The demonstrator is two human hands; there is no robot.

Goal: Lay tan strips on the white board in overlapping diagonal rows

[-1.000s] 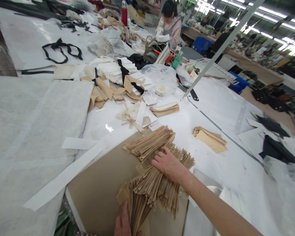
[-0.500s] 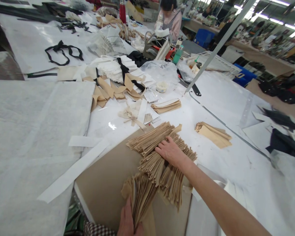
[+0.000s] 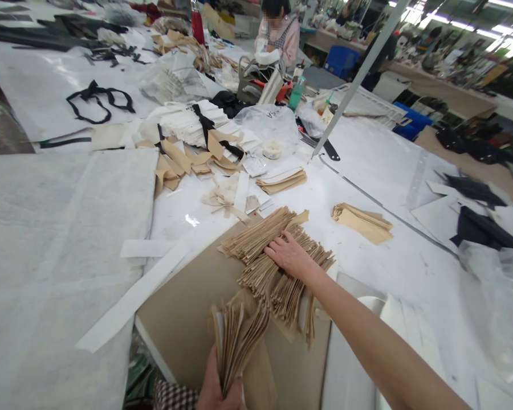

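Near the bottom edge, my left hand (image 3: 219,381) is wrapped round the lower end of a bundle of tan strips (image 3: 239,336), whose upper ends fan out. My right hand (image 3: 288,255) lies on a large pile of thin tan strips (image 3: 256,242), its fingers curled down among them. Whether those fingers grip any strips is hard to see. The pile rests on a brown board (image 3: 175,302) and reaches over its far right edge. A loose tan strip (image 3: 259,370) lies beside the left-hand bundle.
Two smaller tan stacks lie beyond the pile, one in the middle (image 3: 282,180) and one to the right (image 3: 363,223). A tape roll (image 3: 272,149) sits behind. Long white strips (image 3: 123,302) lie left. A slanted metal pole (image 3: 359,80) rises at right. Another person (image 3: 277,34) sits across.
My left hand has closed further round its bundle and lifted it slightly, and the strips fan differently. My right hand stays on the pile. The whole view has shifted a little.
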